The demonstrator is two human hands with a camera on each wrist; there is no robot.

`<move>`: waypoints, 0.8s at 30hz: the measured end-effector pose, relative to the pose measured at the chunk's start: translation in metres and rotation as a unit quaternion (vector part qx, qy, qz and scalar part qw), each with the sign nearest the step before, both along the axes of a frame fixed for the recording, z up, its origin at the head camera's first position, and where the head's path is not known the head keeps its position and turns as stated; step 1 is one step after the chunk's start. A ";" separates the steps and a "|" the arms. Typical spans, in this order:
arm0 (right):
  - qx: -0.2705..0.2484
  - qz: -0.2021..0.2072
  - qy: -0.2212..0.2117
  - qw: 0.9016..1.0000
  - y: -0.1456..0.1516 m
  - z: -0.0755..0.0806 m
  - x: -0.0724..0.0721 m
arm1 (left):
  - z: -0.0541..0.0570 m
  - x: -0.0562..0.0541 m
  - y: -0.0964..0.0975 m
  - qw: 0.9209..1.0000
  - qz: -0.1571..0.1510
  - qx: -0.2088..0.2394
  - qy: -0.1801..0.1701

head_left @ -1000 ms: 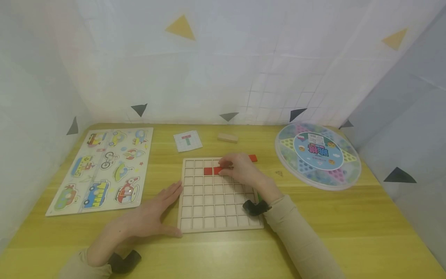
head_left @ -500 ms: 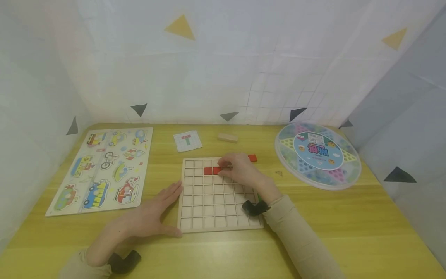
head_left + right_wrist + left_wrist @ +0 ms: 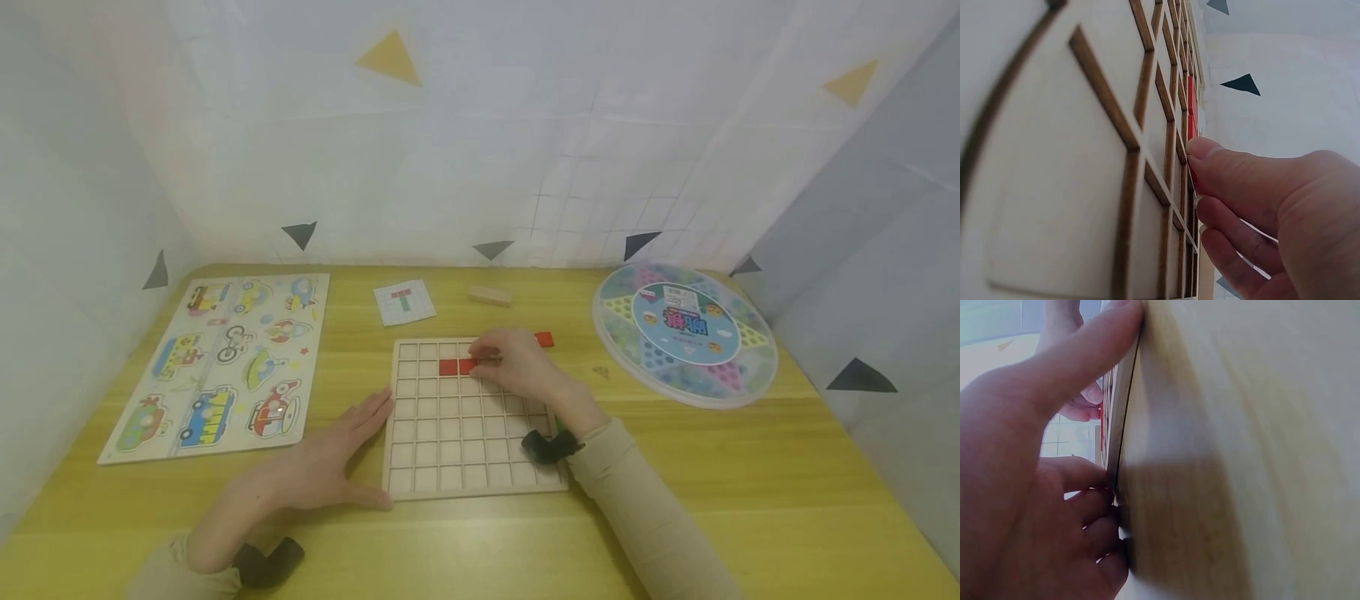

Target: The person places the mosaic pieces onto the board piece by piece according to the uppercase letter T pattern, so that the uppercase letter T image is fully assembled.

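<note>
Board: a square wooden grid (image 3: 472,429) on the table (image 3: 750,517), the landmark for every place below.
Red pair: two red tiles (image 3: 447,367) side by side in the board's second row from its far edge, third and fourth cells counted from its left edge; the fourth is partly covered by fingertips.
Right hand: reaches over the board's right side (image 3: 521,367), thumb and fingers curled into a narrow pinch at the right end of the red pair. Red shows under the thumb in the right wrist view, so it appears to pinch a tile there; whether that is a third one I cannot tell.
Left hand: fingers (image 3: 322,467) spread and fairly straight, touching the board's left edge, thumb by the near left corner; it has hold of nothing.
Key relation: the red pair lies directly left of the pinch, its line running left to right, parallel to the board's far edge. The right hand is plainly the nearer one.
Spare pieces: another red tile (image 3: 544,339) just past the board's far right corner; something green (image 3: 559,425) at its right edge, mostly hidden by the arm.
Pattern card: beyond the board's far left corner (image 3: 405,302), showing a red-and-green T.
</note>
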State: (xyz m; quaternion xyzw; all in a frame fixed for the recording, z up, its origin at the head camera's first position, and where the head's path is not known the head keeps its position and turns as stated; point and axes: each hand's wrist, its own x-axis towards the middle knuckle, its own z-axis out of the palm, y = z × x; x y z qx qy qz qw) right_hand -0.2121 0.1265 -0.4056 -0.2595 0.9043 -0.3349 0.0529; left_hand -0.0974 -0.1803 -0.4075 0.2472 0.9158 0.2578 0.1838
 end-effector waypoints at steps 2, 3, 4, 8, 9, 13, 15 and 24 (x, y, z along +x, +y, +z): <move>-0.003 0.001 -0.004 1.000 0.000 0.001 0.000 | 0.001 0.000 0.000 1.000 0.003 -0.001 -0.003; -0.003 0.001 -0.006 1.000 0.000 0.001 0.000 | 0.002 0.000 0.000 1.000 0.003 -0.002 -0.004; -0.001 0.000 -0.009 1.000 0.000 0.002 0.000 | 0.002 0.000 0.000 1.000 0.004 -0.002 -0.004; 0.007 -0.012 -0.016 1.000 0.005 0.010 0.001 | 0.003 0.001 0.001 1.000 -0.005 0.004 -0.001; 0.006 -0.016 -0.015 1.000 0.007 0.014 0.002 | 0.003 0.002 0.001 1.000 -0.008 0.006 -0.002; -0.012 -0.022 0.004 1.000 0.017 0.032 0.001 | 0.003 0.003 0.002 1.000 -0.011 0.011 -0.001; -0.023 -0.021 0.015 0.999 0.024 0.041 0.000 | 0.003 0.003 0.002 1.000 -0.009 0.009 0.000; -0.039 -0.085 0.048 0.994 0.065 0.061 -0.003 | 0.004 0.003 0.002 1.000 0.001 -0.003 -0.002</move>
